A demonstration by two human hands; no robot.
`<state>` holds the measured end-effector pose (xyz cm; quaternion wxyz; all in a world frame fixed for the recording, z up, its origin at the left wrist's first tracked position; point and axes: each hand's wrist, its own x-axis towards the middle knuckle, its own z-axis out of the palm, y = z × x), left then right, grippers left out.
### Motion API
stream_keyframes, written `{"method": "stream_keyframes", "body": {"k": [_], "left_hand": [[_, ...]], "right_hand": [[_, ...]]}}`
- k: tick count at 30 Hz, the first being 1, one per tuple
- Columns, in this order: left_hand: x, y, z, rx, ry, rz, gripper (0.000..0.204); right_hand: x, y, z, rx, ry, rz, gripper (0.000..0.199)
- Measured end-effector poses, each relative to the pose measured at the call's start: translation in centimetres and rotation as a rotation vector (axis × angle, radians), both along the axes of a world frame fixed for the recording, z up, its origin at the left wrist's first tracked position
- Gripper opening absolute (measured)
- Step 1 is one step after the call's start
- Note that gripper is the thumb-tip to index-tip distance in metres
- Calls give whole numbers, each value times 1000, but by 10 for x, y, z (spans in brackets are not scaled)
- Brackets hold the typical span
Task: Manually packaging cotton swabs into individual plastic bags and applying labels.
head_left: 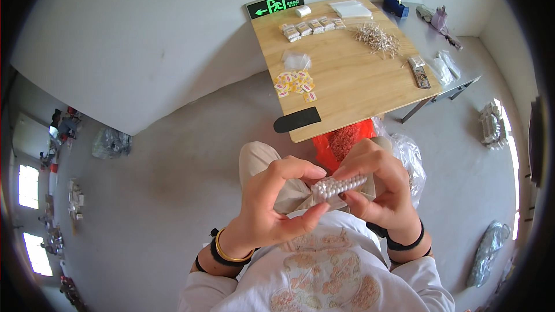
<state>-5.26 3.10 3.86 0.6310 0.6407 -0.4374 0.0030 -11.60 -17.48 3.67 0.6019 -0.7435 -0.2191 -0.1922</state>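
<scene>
Over my lap, between both hands, is a small bundle of white, pearl-like beads [341,185] set in close rows, with a shiny clear look at its left end. My left hand [263,199] curves around that left end, thumb below and index finger above. At the other end, my right hand [384,182] grips the bundle between thumb and fingers. Part of the bundle is hidden behind my fingers. Just beyond my hands, a red plastic bag [319,149] holds a heap of small red pieces [345,140].
The wooden table [347,81] ahead carries a pile of thin white sticks [377,40], yellow-and-white cards [293,82], clear bags [297,61], a row of small packs [312,27] and a phone [421,75]. A black strip [298,119] lies at its near left corner. Clear plastic [409,162] stands by my right knee.
</scene>
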Motion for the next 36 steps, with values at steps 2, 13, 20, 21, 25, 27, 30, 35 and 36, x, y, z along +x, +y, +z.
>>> {"method": "stream_keyframes", "body": {"k": [2, 13, 20, 21, 25, 27, 30, 35, 36], "left_hand": [[1, 0, -5, 15, -1, 38, 40], [23, -3, -10, 20, -480, 180, 48], [26, -7, -18, -44, -389, 156, 47], [26, -8, -18, -44, -389, 152, 47], [24, -8, -16, -17, -297, 124, 49], [24, -10, -15, 34, -248, 108, 49], [24, -12, -19, 44, -190, 75, 46], [26, -11, -19, 59, -181, 52, 35], [26, -12, -18, 58, -181, 50, 35]], "right_hand": [[1, 2, 1, -44, -45, -32, 29], [15, 1, 1, -231, -151, -144, 33], [17, -2, 3, -247, -164, -145, 32], [17, -3, 4, -233, -157, -131, 32], [17, -4, 4, -223, -148, -118, 32], [16, -6, 4, -238, -143, -97, 34], [12, -5, 5, -199, -87, -112, 34], [11, -13, 4, -120, -28, -105, 32], [11, -16, 3, -149, -39, -85, 32]]}}
